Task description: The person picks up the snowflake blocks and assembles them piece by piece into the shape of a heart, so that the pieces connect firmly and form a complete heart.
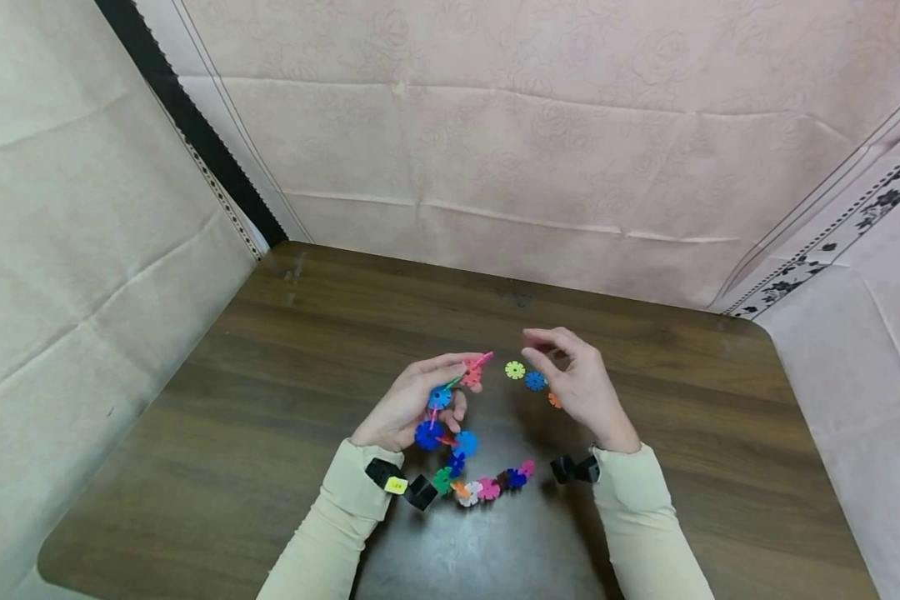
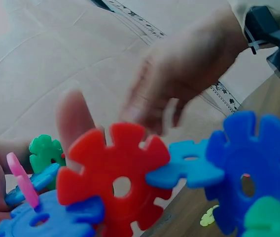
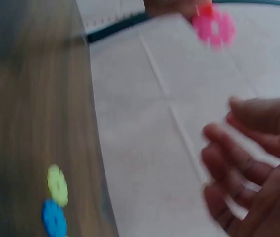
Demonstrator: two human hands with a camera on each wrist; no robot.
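Observation:
My left hand (image 1: pixel 412 398) pinches a coral-pink flower-shaped disc (image 1: pixel 471 375) at one end of a chain of interlocking plastic discs. A magenta disc (image 3: pixel 226 30) is slotted onto that end, pointing toward the right hand. From the fingers the chain (image 1: pixel 427 436) winds down past the palm, then curves rightward in green, orange, white, pink and dark blue. A red disc (image 2: pixel 88 180) of it looms large in the left wrist view. My right hand (image 1: pixel 581 383) is apart from the chain, fingers loosely bent, with nothing between thumb and fingertips.
Close beside the right hand lie a yellow-green disc (image 1: pixel 515 370), a blue disc (image 1: pixel 536 381) and an orange disc (image 1: pixel 555 400), partly covered by the hand. The brown wooden table (image 1: pixel 307 333) is bounded by pale cloth (image 1: pixel 495 167) at the back and sides.

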